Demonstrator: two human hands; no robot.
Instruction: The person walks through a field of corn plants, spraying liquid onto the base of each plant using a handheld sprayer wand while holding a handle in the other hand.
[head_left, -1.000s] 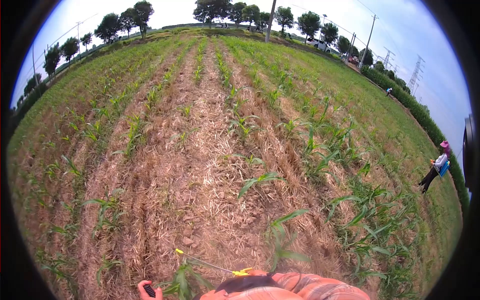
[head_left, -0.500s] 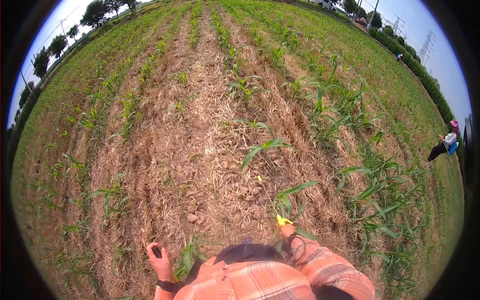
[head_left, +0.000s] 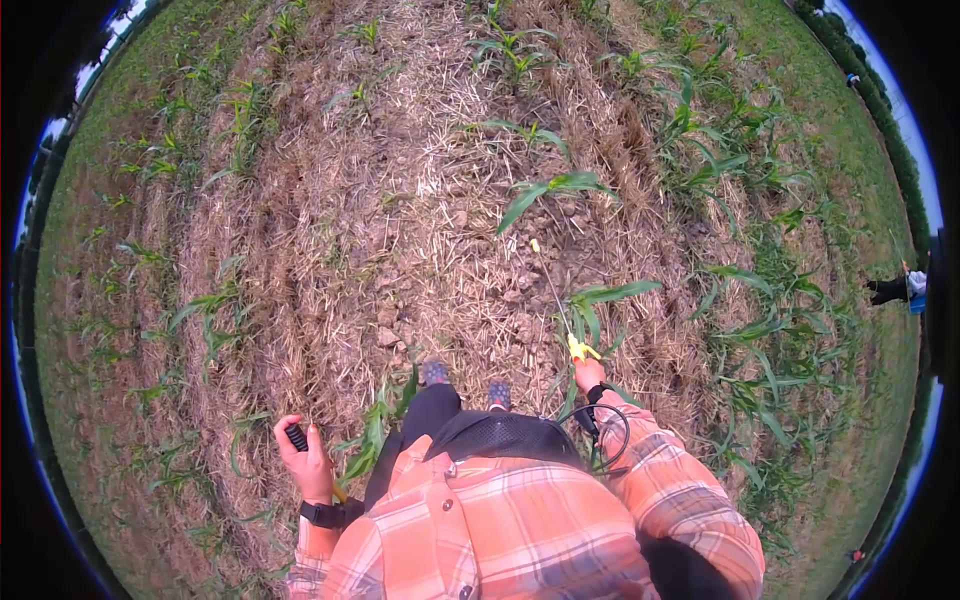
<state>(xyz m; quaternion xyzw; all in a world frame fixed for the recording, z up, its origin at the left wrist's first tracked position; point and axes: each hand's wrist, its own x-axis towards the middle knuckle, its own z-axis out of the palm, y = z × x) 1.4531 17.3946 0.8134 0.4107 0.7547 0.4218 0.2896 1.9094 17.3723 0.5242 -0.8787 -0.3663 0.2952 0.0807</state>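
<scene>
My right hand is closed around the yellow handle of a spray wand. Its thin rod runs forward to a pale yellow nozzle, held low beside young corn plants. A black hose loops near my right wrist. On the left, my left hand wraps around a black ribbed grip; a bit of yellow shows by that wrist, and what the grip joins is hidden. One corn plant stands just ahead of my right hand, and another grows between my left hand and my leg.
Rows of young corn stretch ahead over soil covered with dry straw. My shoes stand on the ground below me. Denser green plants grow to the right, where another person is at the far edge.
The view has tipped downward, so my shoes now show and the horizon has mostly gone. Both hands appear higher in the picture, keeping hold of the same things.
</scene>
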